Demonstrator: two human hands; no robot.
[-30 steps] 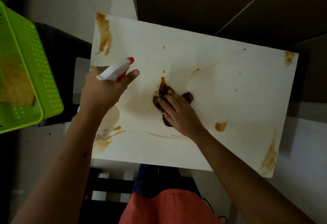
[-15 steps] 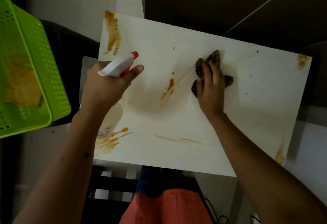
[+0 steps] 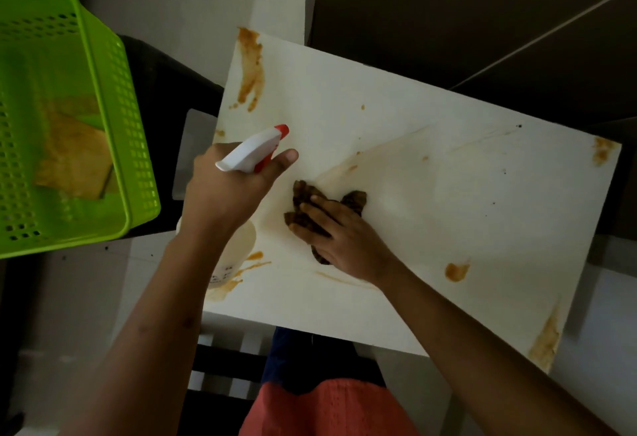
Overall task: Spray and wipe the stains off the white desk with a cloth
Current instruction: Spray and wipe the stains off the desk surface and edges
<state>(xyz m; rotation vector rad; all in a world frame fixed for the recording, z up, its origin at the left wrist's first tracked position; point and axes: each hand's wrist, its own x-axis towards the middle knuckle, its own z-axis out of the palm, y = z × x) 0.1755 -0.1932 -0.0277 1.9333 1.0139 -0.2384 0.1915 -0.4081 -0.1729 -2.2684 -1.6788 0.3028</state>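
A white desk point(image 3: 431, 194), smeared with orange-brown stains point(image 3: 251, 67) at its corners and edges, fills the view. A green perforated basket point(image 3: 113, 118) sits off its left side. The left hand point(image 3: 224, 191) grips a spray bottle point(image 3: 255, 149), while the right hand point(image 3: 344, 239) presses flat-fingered on a dark, soiled cloth point(image 3: 303, 194) mid-desk.

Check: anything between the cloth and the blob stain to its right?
Nothing. In the head view, only bare desk lies between the cloth, under the right hand, and the stain.
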